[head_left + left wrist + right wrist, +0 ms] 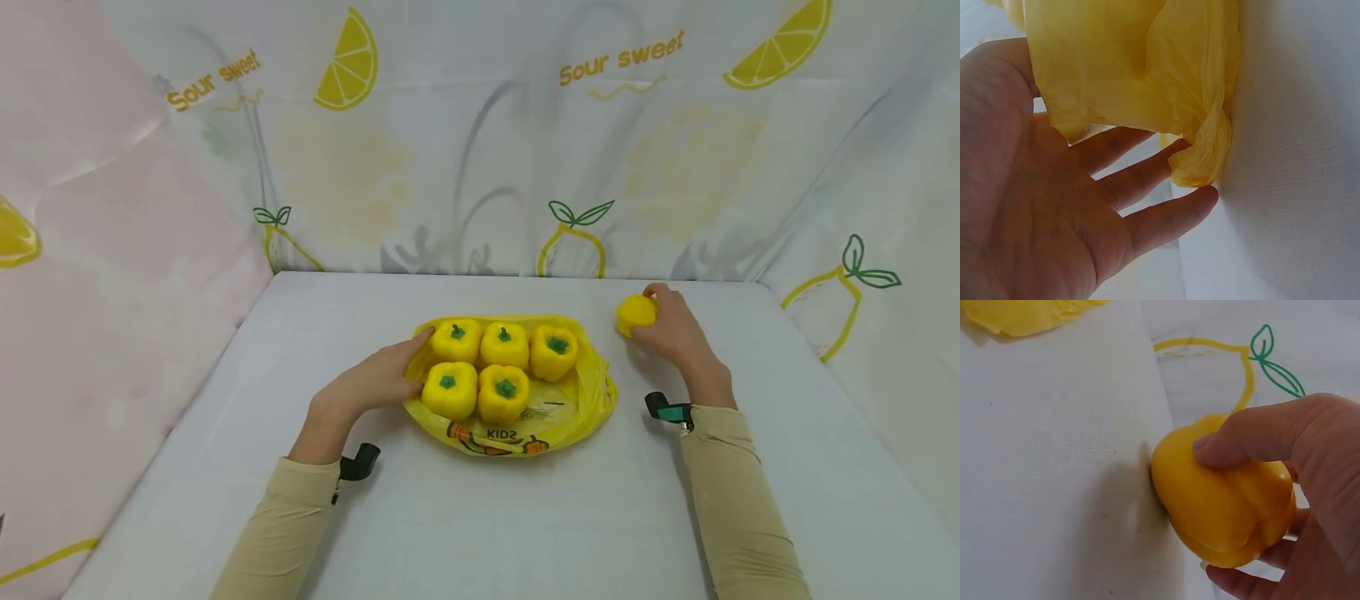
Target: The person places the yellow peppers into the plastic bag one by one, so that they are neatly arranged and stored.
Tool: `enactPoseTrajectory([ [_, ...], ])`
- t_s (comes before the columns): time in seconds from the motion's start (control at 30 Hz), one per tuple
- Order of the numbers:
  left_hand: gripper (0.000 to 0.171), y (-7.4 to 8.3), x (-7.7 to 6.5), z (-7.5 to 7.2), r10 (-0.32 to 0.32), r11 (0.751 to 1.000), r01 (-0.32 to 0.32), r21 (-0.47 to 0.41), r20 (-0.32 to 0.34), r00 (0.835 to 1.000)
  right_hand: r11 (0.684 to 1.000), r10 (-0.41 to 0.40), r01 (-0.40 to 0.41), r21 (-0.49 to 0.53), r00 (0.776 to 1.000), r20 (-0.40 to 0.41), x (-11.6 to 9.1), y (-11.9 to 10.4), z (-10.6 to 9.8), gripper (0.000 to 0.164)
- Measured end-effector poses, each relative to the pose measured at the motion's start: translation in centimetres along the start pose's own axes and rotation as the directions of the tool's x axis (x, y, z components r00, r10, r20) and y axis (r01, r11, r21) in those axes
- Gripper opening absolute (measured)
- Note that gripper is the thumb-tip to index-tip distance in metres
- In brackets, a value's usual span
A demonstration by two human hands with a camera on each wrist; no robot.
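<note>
A yellow plastic bag (577, 421) lies open on the table, with several yellow bell peppers (504, 393) inside, green stems up. My left hand (378, 379) is at the bag's left rim, fingers spread and fairly straight. In the left wrist view, the bag's thin yellow film (1104, 75) hides part of the thumb and some fingertips of this hand (1054, 200). Off to the right of the bag, my right hand (671, 329) grips another yellow bell pepper (636, 314). The right wrist view shows the thumb across this pepper (1210, 494) and the fingers around its far side.
A white-covered table (480, 533) lies beneath everything. Behind it hangs a white cloth (465, 167) printed with lemons and lettering, and similar cloth flanks both sides. Black wrist cameras (362, 461) sit at both cuffs.
</note>
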State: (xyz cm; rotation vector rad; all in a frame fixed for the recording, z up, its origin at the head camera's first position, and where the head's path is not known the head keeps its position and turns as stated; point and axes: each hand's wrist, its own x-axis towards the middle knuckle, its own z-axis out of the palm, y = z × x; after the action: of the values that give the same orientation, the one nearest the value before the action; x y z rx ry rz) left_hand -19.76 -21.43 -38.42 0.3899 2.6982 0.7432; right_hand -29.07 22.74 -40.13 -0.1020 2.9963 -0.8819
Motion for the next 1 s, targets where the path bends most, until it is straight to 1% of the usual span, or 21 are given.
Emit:
enactPoseTrajectory([
  [0.2,0.085,-0.1,0.1,0.0,0.009,1.000,-0.009,0.002,-0.002,1.000,0.996,0.017,-0.011,-0.088,0.998,0.067,-0.1,-0.4,-0.5,0.070],
  [0.3,0.085,0.0,0.1,0.1,0.011,1.000,-0.011,0.000,-0.001,1.000,0.992,0.001,0.014,-0.125,0.993,0.114,-0.2,-0.6,-0.7,0.072],
  [0.4,0.085,-0.1,0.1,0.1,0.009,1.000,-0.009,-0.001,-0.001,1.000,0.990,-0.027,0.046,-0.132,0.989,0.143,-0.5,-0.8,-0.8,0.072],
  [0.5,0.085,-0.1,0.1,0.1,0.011,1.000,-0.011,0.001,-0.003,1.000,0.994,-0.035,0.050,-0.092,0.988,0.151,-0.8,-0.9,-0.9,0.070],
  [0.67,0.086,-0.1,0.0,0.1,0.013,1.000,-0.013,-0.007,0.000,1.000,1.000,-0.004,0.002,0.014,0.989,0.150,-1.4,-0.6,-1.4,0.071],
  [0.8,0.085,0.0,0.1,0.1,0.015,1.000,-0.015,-0.003,0.003,1.000,0.998,0.018,-0.025,0.055,0.992,0.125,-2.0,-0.5,-2.2,0.068],
  [0.9,0.085,0.0,0.1,0.1,0.011,1.000,-0.011,-0.002,0.004,1.000,0.996,0.003,-0.013,0.090,0.994,0.108,-2.5,-0.5,-2.6,0.063],
  [1.0,0.085,0.0,0.1,0.0,0.013,1.000,-0.013,-0.002,0.004,1.000,0.987,-0.040,0.025,0.162,0.995,0.096,-2.9,-0.6,-2.8,0.059],
])
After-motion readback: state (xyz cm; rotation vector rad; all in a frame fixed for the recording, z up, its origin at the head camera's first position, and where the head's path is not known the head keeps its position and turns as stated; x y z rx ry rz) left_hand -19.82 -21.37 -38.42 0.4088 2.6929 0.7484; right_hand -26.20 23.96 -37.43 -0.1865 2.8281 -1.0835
